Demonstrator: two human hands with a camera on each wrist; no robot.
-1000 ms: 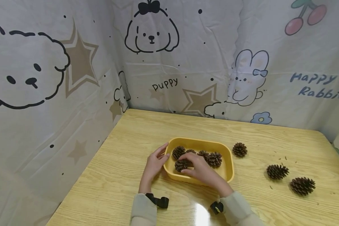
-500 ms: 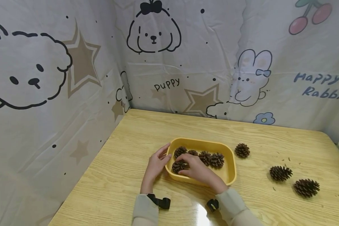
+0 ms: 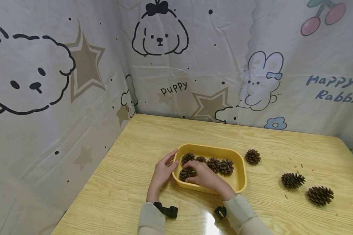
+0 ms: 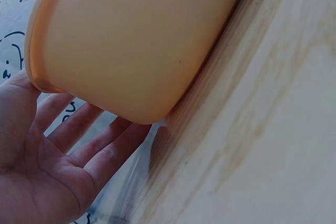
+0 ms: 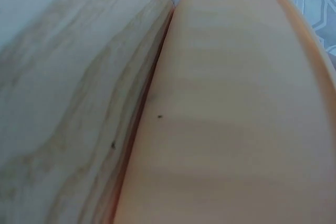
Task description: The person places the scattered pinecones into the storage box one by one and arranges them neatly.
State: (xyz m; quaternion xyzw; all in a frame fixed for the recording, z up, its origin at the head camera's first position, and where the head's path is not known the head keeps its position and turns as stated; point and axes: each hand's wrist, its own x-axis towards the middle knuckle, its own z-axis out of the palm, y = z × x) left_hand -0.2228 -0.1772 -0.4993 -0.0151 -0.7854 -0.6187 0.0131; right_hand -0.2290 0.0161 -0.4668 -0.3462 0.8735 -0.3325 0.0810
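Note:
My left hand (image 3: pixel 162 171) steadies the left end of a yellow plastic bin (image 3: pixel 238 164), thumb at the rim. In the left wrist view its fingers (image 4: pixel 113 150) lie against the bin's outer end wall. My right hand (image 3: pixel 204 176) reaches over the near rim and grips a brown pine cone (image 3: pixel 186 174) in the front left corner of the bin, its fingers covering part of the cone. Behind that hand, more pine cones lie inside: one at the back left (image 3: pixel 188 158), a partly hidden one (image 3: pixel 201 159) and two toward the middle (image 3: pixel 220 165). The right wrist view shows mostly the bin's outer wall (image 5: pixel 226 103).
Three pine cones lie on the wooden table (image 3: pixel 111 195) to the right: one close to the bin (image 3: pixel 252 156), two farther right (image 3: pixel 292 180). Small dark scale bits are scattered near them. A printed cloth (image 3: pixel 176 71) hangs behind and to the left of the table.
My right hand has lowered and shifted slightly left with its pine cone, into the bin's front left corner. The left hand keeps its place at the bin's end. The head view has turned slightly left.

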